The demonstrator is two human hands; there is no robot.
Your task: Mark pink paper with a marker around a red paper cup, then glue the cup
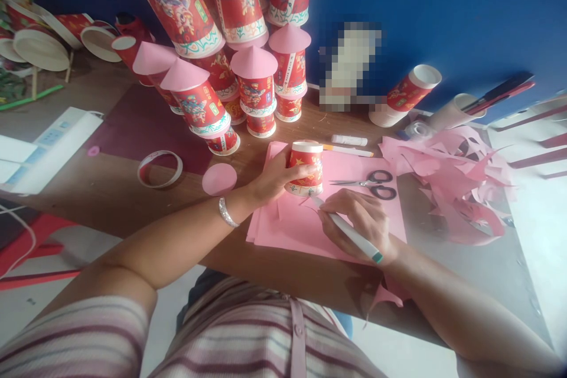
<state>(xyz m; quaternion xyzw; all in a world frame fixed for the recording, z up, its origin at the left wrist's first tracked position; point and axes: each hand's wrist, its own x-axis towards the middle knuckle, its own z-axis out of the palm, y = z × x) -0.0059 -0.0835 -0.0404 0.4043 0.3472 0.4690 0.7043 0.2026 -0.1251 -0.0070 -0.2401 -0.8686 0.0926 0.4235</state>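
My left hand (275, 179) is wrapped round a red paper cup (305, 166) with a gold star and a white band at its lower end. The cup is held upright above a stack of pink paper (305, 224). My right hand (354, 218) grips a white marker pen (352, 235) with a green end. Its tip is at the white band, where small dark marks show; I cannot tell whether it touches. Black-handled scissors (376, 184) lie on the pink sheets just beyond my right hand. A pink paper disc (220, 179) lies left of the cup.
Several red cup towers with pink cone roofs (254, 63) stand at the back. Pink paper scraps (465, 183) heap up on the right. A cup ring (159, 169) lies on the left. Another white marker (349, 140), stacked cups (410, 94) and a pen holder (456, 112) sit behind.
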